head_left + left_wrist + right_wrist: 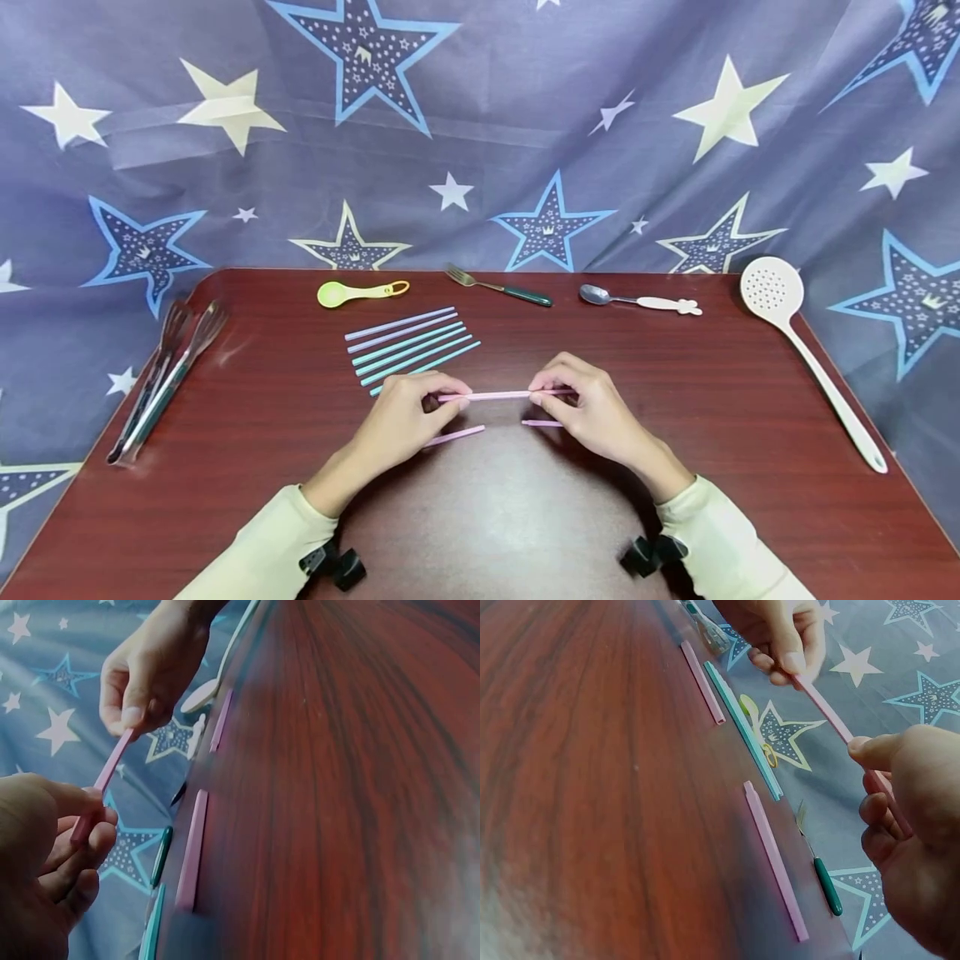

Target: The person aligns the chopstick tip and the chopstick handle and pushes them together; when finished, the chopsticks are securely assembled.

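A slim pink stick (498, 396), square-sided, is held level above the table. My left hand (405, 414) pinches its left end between thumb and fingers, and my right hand (596, 412) pinches it toward the right end. Below the left hand lies a second pink stick (457, 436); its end looks hollow in the right wrist view. Another pink stick (776, 862) lies under the right hand, with a narrowed tip. Several teal sticks (408, 348) and two lavender sticks (401, 325) lie in a slanted row beyond the left hand.
Along the back edge lie a yellow-green measuring spoon (360, 292), a green-handled fork (502, 287) and a white-handled spoon (637, 302). A white skimmer (813, 358) lies at the right. Clear-wrapped green-handled utensils (168, 383) lie at the left edge. A starry cloth (480, 133) hangs behind.
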